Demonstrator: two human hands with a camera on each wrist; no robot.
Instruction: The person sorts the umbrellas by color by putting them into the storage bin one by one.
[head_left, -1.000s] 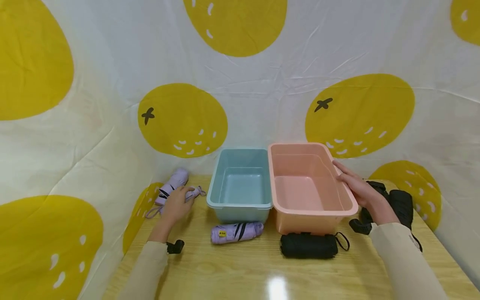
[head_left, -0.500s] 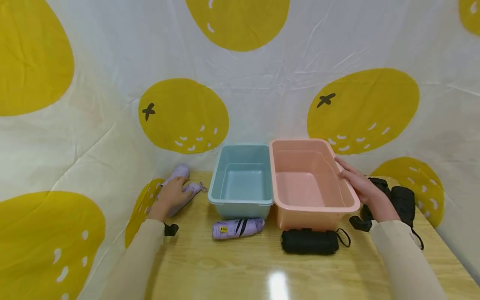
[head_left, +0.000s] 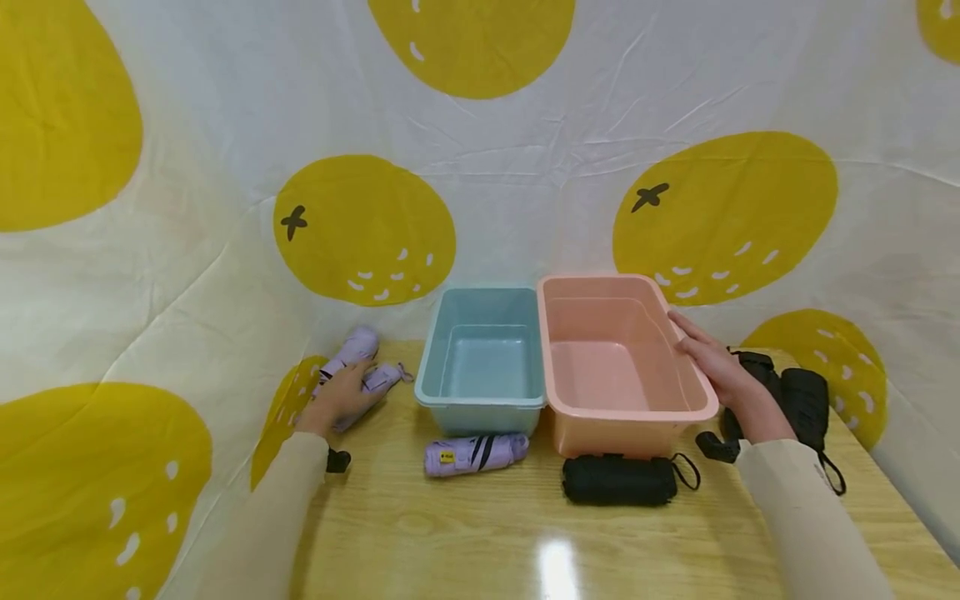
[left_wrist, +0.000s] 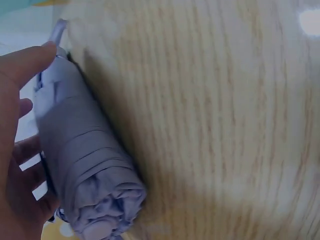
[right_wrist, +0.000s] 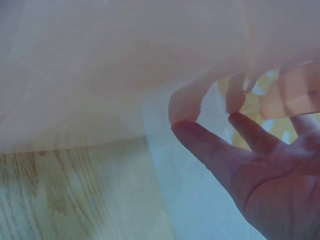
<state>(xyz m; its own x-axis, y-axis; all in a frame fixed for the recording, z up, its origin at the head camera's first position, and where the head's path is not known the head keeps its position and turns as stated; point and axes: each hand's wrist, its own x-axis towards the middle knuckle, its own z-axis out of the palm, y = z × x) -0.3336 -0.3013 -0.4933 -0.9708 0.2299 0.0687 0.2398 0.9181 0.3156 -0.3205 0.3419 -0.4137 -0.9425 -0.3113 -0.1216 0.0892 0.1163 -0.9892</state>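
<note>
My left hand point(head_left: 341, 398) rests at a folded lilac umbrella point(head_left: 381, 377) on the left of the table. In the left wrist view the thumb lies near the strap end of that umbrella point(left_wrist: 90, 145), and the other fingers reach along its far side, loosely bent. A second lilac umbrella point(head_left: 358, 346) lies just behind, partly hidden by the hand. My right hand point(head_left: 720, 371) touches the outer right side of a pink plastic basin point(head_left: 630, 423). The right wrist view shows straight fingers of the hand point(right_wrist: 280, 170) with tips against the basin wall point(right_wrist: 100, 75).
A light blue basin point(head_left: 480, 417) stands against the pink one. Before them lie another lilac umbrella point(head_left: 476, 455) and a black umbrella point(head_left: 618, 482). More black umbrellas point(head_left: 804, 408) lie at the right, beyond my right wrist. A patterned cloth point(head_left: 510, 217) hangs behind the table point(head_left: 450, 542).
My left hand has shifted slightly left and back over the lilac umbrella, and its near end has turned a little. The right hand stays at the pink basin. The head view tilts slightly.
</note>
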